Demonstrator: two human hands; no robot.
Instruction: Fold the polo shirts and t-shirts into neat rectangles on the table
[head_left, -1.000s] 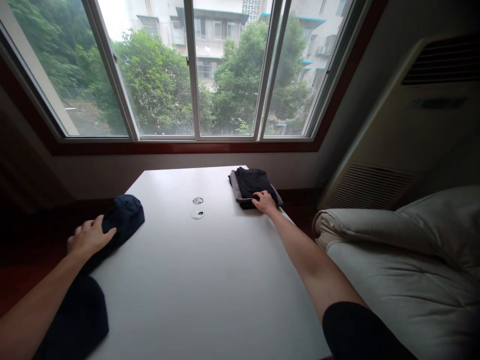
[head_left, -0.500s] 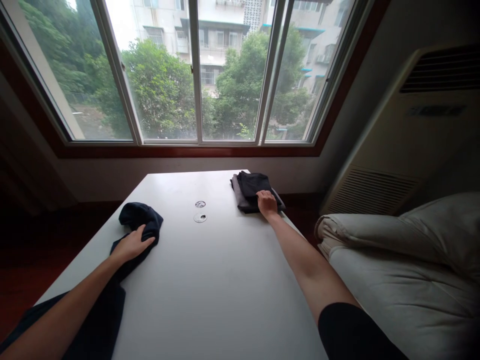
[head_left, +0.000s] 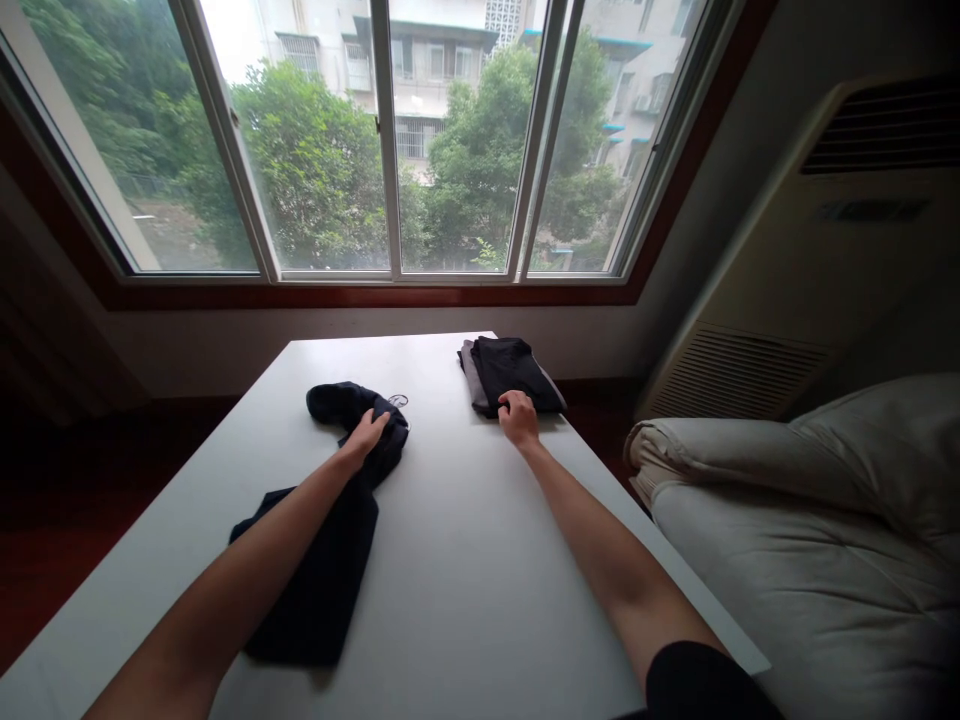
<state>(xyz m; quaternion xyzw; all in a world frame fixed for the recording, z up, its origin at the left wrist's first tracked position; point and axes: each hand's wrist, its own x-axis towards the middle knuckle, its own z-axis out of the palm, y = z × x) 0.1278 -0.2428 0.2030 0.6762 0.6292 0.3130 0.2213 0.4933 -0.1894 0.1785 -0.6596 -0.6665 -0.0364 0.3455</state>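
Observation:
A crumpled dark navy garment point(head_left: 315, 580) lies across the white table point(head_left: 465, 540), left of the middle. My left hand point(head_left: 365, 436) is closed on its bunched upper part, which partly covers the round fittings in the tabletop. At the far right corner sits a folded stack of black and grey cloth point(head_left: 514, 370). My right hand point(head_left: 517, 416) is at the near edge of this stack, its fingers curled; whether they pinch any fabric is hidden.
A pale padded sofa point(head_left: 795, 540) stands along the right side of the table. Beyond the far edge are a wall and a wide window point(head_left: 390, 284). A cream air conditioner point(head_left: 757, 300) stands at the back right.
My left hand has moved right and away from me, dragging the navy garment toward the table's middle. My right hand has drawn back slightly to the stack's near edge.

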